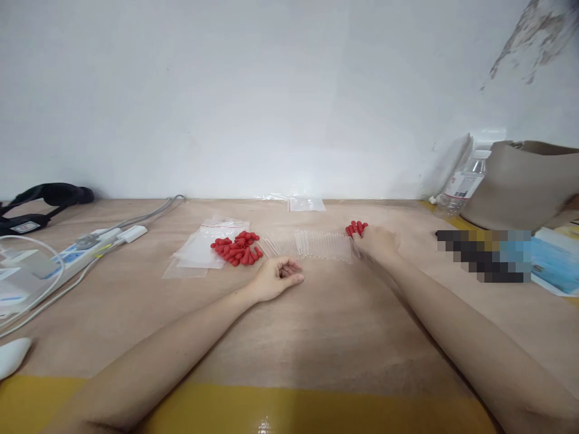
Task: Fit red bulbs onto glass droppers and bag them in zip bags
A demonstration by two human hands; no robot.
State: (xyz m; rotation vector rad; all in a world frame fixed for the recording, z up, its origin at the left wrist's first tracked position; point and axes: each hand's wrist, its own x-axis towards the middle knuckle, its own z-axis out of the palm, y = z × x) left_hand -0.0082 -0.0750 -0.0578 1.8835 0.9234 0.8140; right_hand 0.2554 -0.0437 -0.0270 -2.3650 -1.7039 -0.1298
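Two bare forearms stretch forward over a wooden bench (316,343) whose near edge carries a yellow strip.

The left hand (278,277) rests on the wood, palm turned up, fingers loosely curled inward and holding nothing that shows. Just beyond its fingertips lies a row of clear tubes (312,246), laid side by side across the middle of the bench. The row's left end is close to the left hand and its right end reaches the right hand (377,244).

The right hand lies back-up and slightly blurred at that end of the row. Its fingers are hidden from the camera, so whether it grips anything cannot be told. A small cluster of red caps (357,228) sits just past it, touching or nearly touching the fingers.

To the left of the tubes, beyond the left hand, is a larger pile of red caps (237,247), lying partly on some clear plastic bags (194,253). Farther left are a power strip (85,250) and its cables.

At the back, a small zip bag (306,204) lies near the wall, and a water bottle (461,184) stands at far right.
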